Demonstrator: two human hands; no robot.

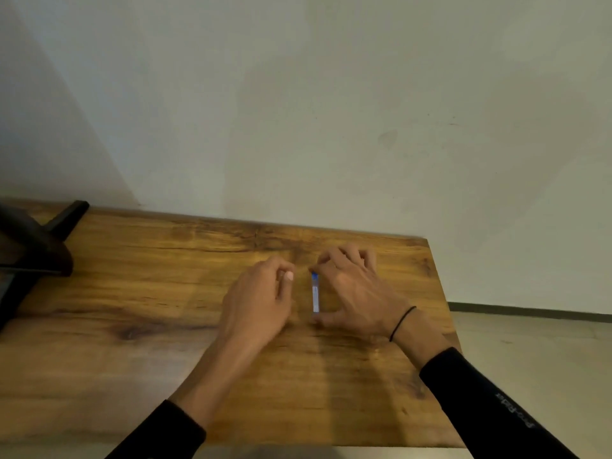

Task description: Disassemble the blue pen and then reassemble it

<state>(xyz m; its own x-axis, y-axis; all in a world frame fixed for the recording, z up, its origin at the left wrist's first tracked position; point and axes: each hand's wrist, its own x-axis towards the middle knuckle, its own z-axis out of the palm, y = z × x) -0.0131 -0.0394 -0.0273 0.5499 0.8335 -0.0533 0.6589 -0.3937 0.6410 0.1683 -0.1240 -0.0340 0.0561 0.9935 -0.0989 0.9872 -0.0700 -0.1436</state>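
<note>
A blue pen [315, 293] lies on the wooden table [149, 293], pointing away from me, with a darker blue far end. My right hand [356, 289] arches over it: the index fingertip touches its far end and the thumb its near end. My left hand [261, 299] rests just left of the pen, fingers curled in, thumb nail showing, apart from the pen. Whether the left hand holds a small part is hidden by the fingers.
A black object with a stand [36, 246] sits at the table's far left. The table's right edge [443, 309] is close to my right wrist, with floor beyond. A pale wall rises behind the table.
</note>
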